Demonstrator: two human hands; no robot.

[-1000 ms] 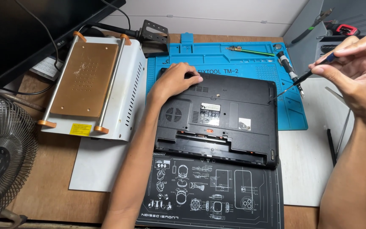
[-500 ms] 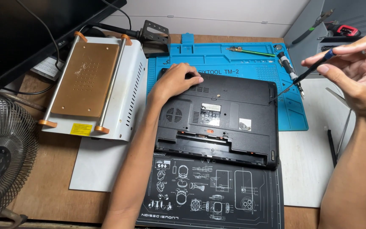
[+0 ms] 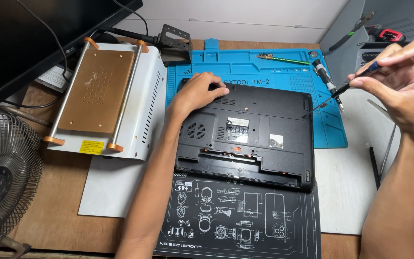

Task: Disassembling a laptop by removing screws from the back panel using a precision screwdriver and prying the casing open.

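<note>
- The laptop (image 3: 245, 134) lies bottom up, its far half on the blue mat (image 3: 274, 72) and its near edge on the black mat (image 3: 240, 225).
- The left hand (image 3: 198, 92) rests flat on the far left corner, fingers spread and loose, grasping nothing. Press down there so the case cannot pivot under the turning force.
- The right hand (image 3: 398, 81) pinches a thin screwdriver (image 3: 346, 88) between thumb and 2 fingertips, the other fingers curled. Its tip points at the right edge of the case, probably at a screw hole, though the view is too small to tell if it is seated.
- Stand the shaft more upright before turning; at this slant the tip could slip and chew the screw head.
- Push lightly along the shaft and roll the handle with the fingertips only.
- A second driver (image 3: 323, 72) lies on the blue mat just beyond the tip; keep the wrist clear of it.
- Drop each freed screw into a tray of the blue mat.
</note>
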